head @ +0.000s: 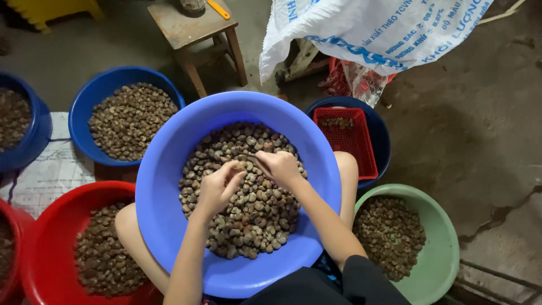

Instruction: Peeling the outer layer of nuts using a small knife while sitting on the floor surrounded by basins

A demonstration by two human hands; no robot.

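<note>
While both hands work over the large periwinkle-blue round plastic basin [169, 186] resting on the person's knees, the left hand [217, 189] pinches one small brown nut [241, 166] at its fingertips, and the right hand [280, 166] is closed on a thin dark pick-like tool [252, 158] whose tip meets that nut; the two hands nearly touch above the heap of grey-brown shelled nuts [248, 226].

Risks, as judged: the basin sits on knees only, so a shift of a leg could tip it and spill nuts onto the concrete floor [480, 141]; the tool point works close to the left fingertips and could slip into them; a nut could flick out toward the neighbouring bowls.

Surrounding stock:
- dark blue round bowl [93, 96] of nuts, far left of the floor
- red round bowl [51, 226] of nuts, near left
- pale green round bowl [446, 248] of nuts, near right
- red slotted rectangular plastic basket [361, 141] inside a dark blue tub [381, 133], far right
- small wooden stool [192, 28], far edge

Packaging: white woven plastic sack [367, 28] with blue print, draped at the far right; printed white sheet [51, 169] flat on the floor, left.
</note>
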